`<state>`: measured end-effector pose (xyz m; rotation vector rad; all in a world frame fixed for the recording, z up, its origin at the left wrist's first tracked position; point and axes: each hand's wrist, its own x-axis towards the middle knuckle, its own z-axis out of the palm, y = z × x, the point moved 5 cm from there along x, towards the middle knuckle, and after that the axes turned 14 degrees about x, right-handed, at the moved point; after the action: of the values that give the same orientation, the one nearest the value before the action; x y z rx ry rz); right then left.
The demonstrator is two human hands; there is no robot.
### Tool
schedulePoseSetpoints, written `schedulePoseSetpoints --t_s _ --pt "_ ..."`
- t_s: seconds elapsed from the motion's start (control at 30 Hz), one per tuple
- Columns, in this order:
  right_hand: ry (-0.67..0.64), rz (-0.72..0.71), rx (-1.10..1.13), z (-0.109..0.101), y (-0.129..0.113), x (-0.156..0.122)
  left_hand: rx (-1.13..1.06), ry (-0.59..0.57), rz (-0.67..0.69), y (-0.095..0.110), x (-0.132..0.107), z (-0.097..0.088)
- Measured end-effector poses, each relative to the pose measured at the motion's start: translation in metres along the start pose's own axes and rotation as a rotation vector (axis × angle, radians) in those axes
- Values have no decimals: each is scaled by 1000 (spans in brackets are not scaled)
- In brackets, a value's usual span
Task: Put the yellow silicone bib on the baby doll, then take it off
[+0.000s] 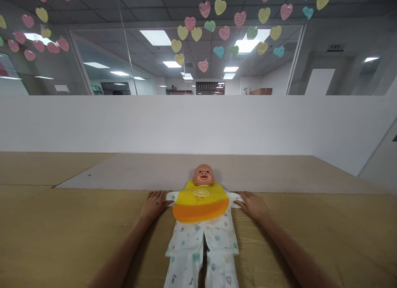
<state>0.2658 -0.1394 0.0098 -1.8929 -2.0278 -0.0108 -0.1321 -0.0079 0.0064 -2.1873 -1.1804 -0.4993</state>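
Note:
A baby doll (203,205) lies on its back on a tan cardboard-covered table (62,234), its head toward the far side. It wears a yellow and orange bib (200,203) over white patterned pyjamas (198,246), and its legs run out of the bottom of the picture. My left hand (153,205) lies flat against the end of the doll's left-hand sleeve (170,197). On the other side, my right hand (251,206) rests against the opposite sleeve (237,199). Neither hand visibly grips the cloth.
A pale grey board (130,172) lies beyond the doll, against a low white partition (186,122). Above the partition rises a glass wall hung with paper hearts (220,7) in several colours. An office room shows through the glass.

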Motion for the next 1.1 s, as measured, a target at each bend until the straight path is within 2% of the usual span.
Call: schedulePoseSetpoints --t_s 0.27,0.43,0.57,0.67,0.77,0.83,0.9,1.03,1.1 --pt "0 -35 -71 7 11 3 0 13 -29 0 0 -3" --pt "68 -90 -21 7 11 1 -24 64 3 0 -4 -3" --pt "188 -178 83 -1 13 -5 -65 202 32 4 -5 -13" --pt "370 -223 114 -12 19 -12 -94 289 20 10 -10 -26" --pt "553 -277 92 -18 14 -23 -141 326 -1 17 -27 -41" --pt "578 -334 69 -17 2 -32 -153 293 8 24 -42 -52" --pt "558 -382 63 -14 -12 -43 -153 221 83 34 -55 -62" --pt "453 -446 156 -13 -32 -63 -218 -120 414 64 -78 -67" --pt "313 -477 202 -8 -42 -71 -237 -171 345 70 -86 -67"
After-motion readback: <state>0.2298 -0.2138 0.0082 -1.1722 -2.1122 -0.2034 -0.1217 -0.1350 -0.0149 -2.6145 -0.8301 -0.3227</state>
